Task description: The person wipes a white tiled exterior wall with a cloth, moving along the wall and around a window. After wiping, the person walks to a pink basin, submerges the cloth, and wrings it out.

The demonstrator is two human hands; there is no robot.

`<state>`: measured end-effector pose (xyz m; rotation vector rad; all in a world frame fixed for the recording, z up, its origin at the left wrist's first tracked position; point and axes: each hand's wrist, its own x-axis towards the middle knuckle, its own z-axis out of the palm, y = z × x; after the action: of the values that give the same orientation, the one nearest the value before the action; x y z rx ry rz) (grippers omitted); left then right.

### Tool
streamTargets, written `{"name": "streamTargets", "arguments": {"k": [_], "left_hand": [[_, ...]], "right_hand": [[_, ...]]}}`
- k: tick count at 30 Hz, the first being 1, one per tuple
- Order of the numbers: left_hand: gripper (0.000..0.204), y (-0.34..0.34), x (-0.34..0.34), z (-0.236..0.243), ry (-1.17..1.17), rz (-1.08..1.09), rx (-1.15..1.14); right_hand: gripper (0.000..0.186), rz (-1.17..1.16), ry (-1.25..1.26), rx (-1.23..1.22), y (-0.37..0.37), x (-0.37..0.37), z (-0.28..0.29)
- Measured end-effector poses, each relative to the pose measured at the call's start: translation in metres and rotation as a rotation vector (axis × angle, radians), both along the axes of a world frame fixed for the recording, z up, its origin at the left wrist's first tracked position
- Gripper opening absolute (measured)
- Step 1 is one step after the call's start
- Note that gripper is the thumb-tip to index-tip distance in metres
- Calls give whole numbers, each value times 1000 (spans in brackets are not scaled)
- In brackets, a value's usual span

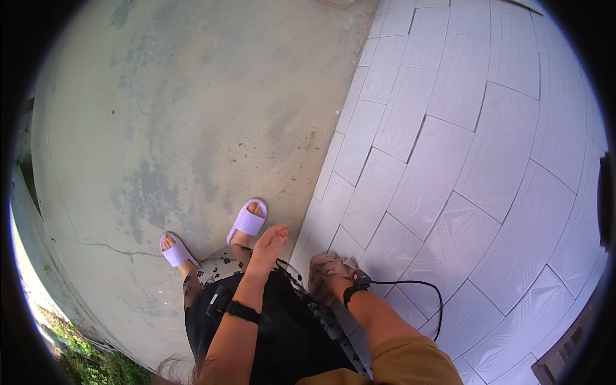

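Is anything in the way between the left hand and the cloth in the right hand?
Nothing visible stands between the left hand and the bunched cloth in the right hand. The black cable loops off to the right of the right wrist, outside that gap.

Taupe cloth (324,264), lilac slippers (249,222), black flower-patterned skirt (289,327), mustard sleeve (410,360), pale line-patterned tiles (449,147)

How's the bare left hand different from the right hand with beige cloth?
The left hand is bare; the right hand is partly covered by crumpled beige cloth. The left hand is nearer a lilac open-toed slipper, the right nearer white patterned tiles. Both have black wrist straps.
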<state>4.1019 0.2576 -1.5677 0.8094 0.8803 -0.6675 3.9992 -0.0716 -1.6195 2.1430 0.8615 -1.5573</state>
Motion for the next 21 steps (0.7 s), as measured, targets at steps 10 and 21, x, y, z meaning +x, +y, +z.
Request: {"name": "streamTargets", "arguments": {"k": [10,21], "left_hand": [[37,3,183,219,-295,-12,43],[39,58,348,319,-416,-197,-40]], "right_hand": [[62,209,-817,-167,6,528,267],[57,-41,-514,161,-35,418,427]]}}
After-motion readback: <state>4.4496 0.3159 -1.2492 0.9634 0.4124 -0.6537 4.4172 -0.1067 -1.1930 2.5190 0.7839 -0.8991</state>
